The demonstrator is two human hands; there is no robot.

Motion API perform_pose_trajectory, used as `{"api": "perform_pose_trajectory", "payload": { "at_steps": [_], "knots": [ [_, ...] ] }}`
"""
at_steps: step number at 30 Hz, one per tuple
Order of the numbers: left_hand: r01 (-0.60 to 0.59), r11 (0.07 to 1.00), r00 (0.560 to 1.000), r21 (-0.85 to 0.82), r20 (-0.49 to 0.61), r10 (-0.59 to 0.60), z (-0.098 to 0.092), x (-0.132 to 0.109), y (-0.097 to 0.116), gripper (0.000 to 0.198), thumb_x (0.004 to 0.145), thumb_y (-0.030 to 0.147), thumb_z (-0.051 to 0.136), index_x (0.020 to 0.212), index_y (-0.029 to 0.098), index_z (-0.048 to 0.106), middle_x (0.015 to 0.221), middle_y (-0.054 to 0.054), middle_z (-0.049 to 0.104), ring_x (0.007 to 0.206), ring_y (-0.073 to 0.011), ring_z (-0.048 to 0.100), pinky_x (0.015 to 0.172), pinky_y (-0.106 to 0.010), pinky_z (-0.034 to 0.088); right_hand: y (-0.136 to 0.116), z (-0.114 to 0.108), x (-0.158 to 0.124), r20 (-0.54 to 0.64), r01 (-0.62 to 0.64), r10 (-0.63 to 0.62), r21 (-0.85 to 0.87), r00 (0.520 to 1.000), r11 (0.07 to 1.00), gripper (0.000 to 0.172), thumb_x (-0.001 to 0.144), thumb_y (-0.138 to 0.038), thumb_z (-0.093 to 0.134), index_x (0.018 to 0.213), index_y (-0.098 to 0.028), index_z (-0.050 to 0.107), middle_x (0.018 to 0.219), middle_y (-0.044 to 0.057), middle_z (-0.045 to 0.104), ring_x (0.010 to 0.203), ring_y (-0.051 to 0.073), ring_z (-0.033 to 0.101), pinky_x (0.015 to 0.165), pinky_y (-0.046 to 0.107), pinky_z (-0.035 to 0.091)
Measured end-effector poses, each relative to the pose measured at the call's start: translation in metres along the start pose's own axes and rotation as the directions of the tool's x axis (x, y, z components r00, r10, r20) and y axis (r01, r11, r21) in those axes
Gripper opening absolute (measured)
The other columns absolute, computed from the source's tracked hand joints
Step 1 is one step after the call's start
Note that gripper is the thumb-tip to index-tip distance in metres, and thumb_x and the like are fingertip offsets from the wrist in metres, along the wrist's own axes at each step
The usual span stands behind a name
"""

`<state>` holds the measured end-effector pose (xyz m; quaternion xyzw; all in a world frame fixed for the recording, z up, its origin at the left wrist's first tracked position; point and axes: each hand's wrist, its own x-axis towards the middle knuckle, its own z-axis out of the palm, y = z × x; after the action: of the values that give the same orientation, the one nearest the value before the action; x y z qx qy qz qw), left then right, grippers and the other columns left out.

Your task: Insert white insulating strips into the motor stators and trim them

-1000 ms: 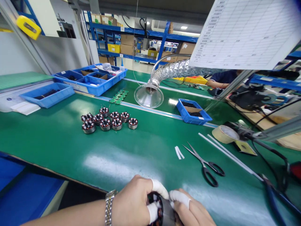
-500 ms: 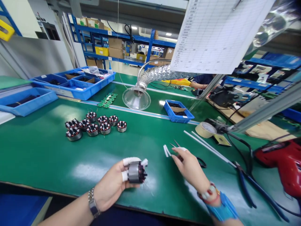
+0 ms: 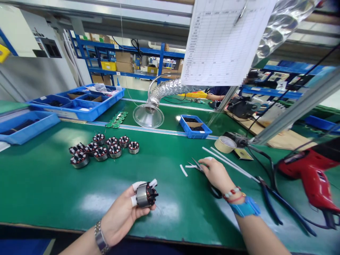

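My left hand [image 3: 119,216] grips a wound motor stator [image 3: 146,194] with a metal shell and dark coils, and white tape covers its fingertips. My right hand [image 3: 216,175] rests over a pair of black-handled scissors [image 3: 198,165], closed around them, with the blades pointing up and left. Just past the blades lie short white strips [image 3: 183,170] on the green mat. Long white rods [image 3: 225,162] run to the right of my right hand. Several matching stators [image 3: 99,150] stand in a cluster on the mat, far from both hands.
Blue-handled pliers [image 3: 281,209] and a red heat gun [image 3: 310,177] lie at the right, beside a tape roll [image 3: 225,144]. Farther back are a small blue tray [image 3: 195,126], green circuit boards [image 3: 116,119], a fume hood [image 3: 148,115] and blue parts trays [image 3: 77,104]. A co-worker's arm [image 3: 216,95] shows beyond.
My hands have come apart since the earliest frame. The left now holds the stator alone, and the right has closed on the scissors. The white strips lie further apart, and the view has swung.
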<state>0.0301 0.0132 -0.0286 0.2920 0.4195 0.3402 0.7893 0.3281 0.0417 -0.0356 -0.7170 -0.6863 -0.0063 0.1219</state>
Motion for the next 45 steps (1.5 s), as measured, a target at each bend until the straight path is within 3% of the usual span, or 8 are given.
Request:
{"api": "perform_pose_trajectory", "payload": {
  "at_steps": [7,12,16,20,28,36,42,45],
  "knots": [
    [-0.004,0.999,0.999,-0.036,0.033,0.005,0.001,-0.001,0.002,0.035,0.070,0.011,0.060,0.104,0.015,0.050,0.087,-0.007,0.067,0.074,-0.0174,0.066,0.067,-0.024,0.050,-0.006,0.011,0.003,-0.013,0.131,-0.131,0.012,0.991,0.991,0.010,0.083,-0.020,0.051,0.078,-0.016,0.059,0.079,0.001,0.059,0.075,0.013,0.056,0.067,0.030,0.046],
    [0.029,1.000,0.999,0.008,0.033,-0.029,0.000,-0.002,0.004,0.031,0.070,0.012,0.061,0.100,0.015,0.055,0.078,-0.005,0.066,0.059,-0.0127,0.064,0.048,-0.016,0.047,-0.031,-0.009,-0.019,-0.153,0.200,-0.177,0.153,0.972,0.968,0.016,0.081,-0.016,0.044,0.071,-0.019,0.057,0.065,0.003,0.058,0.062,0.015,0.056,0.059,0.027,0.045],
    [0.022,0.999,0.997,0.030,0.067,-0.024,0.006,0.000,0.004,0.026,0.070,0.012,0.061,0.095,0.015,0.057,0.076,-0.004,0.065,0.055,-0.0106,0.062,0.049,-0.016,0.047,-0.070,-0.033,-0.058,-0.286,0.389,-0.290,0.402,0.913,0.829,0.013,0.081,-0.020,0.051,0.083,-0.022,0.063,0.075,-0.001,0.067,0.068,0.011,0.061,0.062,0.021,0.049],
    [0.029,0.999,0.993,0.037,0.114,-0.033,0.012,-0.001,0.001,0.025,0.073,0.012,0.058,0.098,0.015,0.055,0.083,-0.005,0.067,0.063,-0.0131,0.064,0.060,-0.021,0.050,-0.099,-0.032,-0.079,-0.400,0.450,-0.249,0.561,0.882,0.695,0.019,0.079,-0.013,0.053,0.088,-0.022,0.067,0.074,0.000,0.069,0.064,0.011,0.063,0.058,0.018,0.051],
    [0.034,0.999,0.967,-0.009,0.254,-0.030,0.004,-0.004,-0.006,0.029,0.077,0.019,0.055,0.106,0.017,0.051,0.095,-0.009,0.066,0.078,-0.0217,0.066,0.073,-0.033,0.049,-0.102,-0.022,-0.080,-0.395,0.454,-0.264,0.533,0.880,0.714,0.018,0.080,-0.012,0.051,0.086,-0.017,0.067,0.068,0.004,0.064,0.061,0.012,0.060,0.053,0.021,0.049],
    [0.028,0.999,0.946,0.032,0.321,-0.037,0.010,-0.010,-0.002,0.028,0.076,0.015,0.055,0.104,0.017,0.053,0.099,-0.010,0.063,0.082,-0.0193,0.063,0.074,-0.034,0.048,-0.105,-0.022,-0.087,-0.343,0.418,-0.261,0.550,0.902,0.723,0.013,0.077,-0.012,0.054,0.078,-0.020,0.064,0.065,0.000,0.063,0.058,0.011,0.057,0.052,0.020,0.045],
    [0.025,0.999,0.930,0.030,0.366,-0.034,0.020,-0.019,-0.004,0.031,0.069,0.008,0.059,0.099,0.016,0.053,0.092,-0.005,0.061,0.081,-0.0150,0.059,0.072,-0.032,0.047,-0.111,-0.015,-0.088,-0.454,0.557,-0.360,0.439,0.815,0.705,0.024,0.079,-0.009,0.049,0.059,-0.020,0.057,0.051,-0.001,0.046,0.052,0.011,0.044,0.044,0.021,0.034],
    [-0.010,0.997,0.941,0.073,0.337,-0.015,0.026,-0.022,-0.007,0.029,0.066,0.005,0.058,0.093,0.015,0.052,0.085,-0.003,0.062,0.079,-0.0135,0.059,0.069,-0.027,0.046,-0.106,-0.010,-0.091,-0.445,0.578,-0.397,0.419,0.803,0.700,0.028,0.079,-0.007,0.046,0.054,-0.019,0.053,0.048,-0.002,0.042,0.050,0.011,0.042,0.042,0.021,0.031]
  ]
}}
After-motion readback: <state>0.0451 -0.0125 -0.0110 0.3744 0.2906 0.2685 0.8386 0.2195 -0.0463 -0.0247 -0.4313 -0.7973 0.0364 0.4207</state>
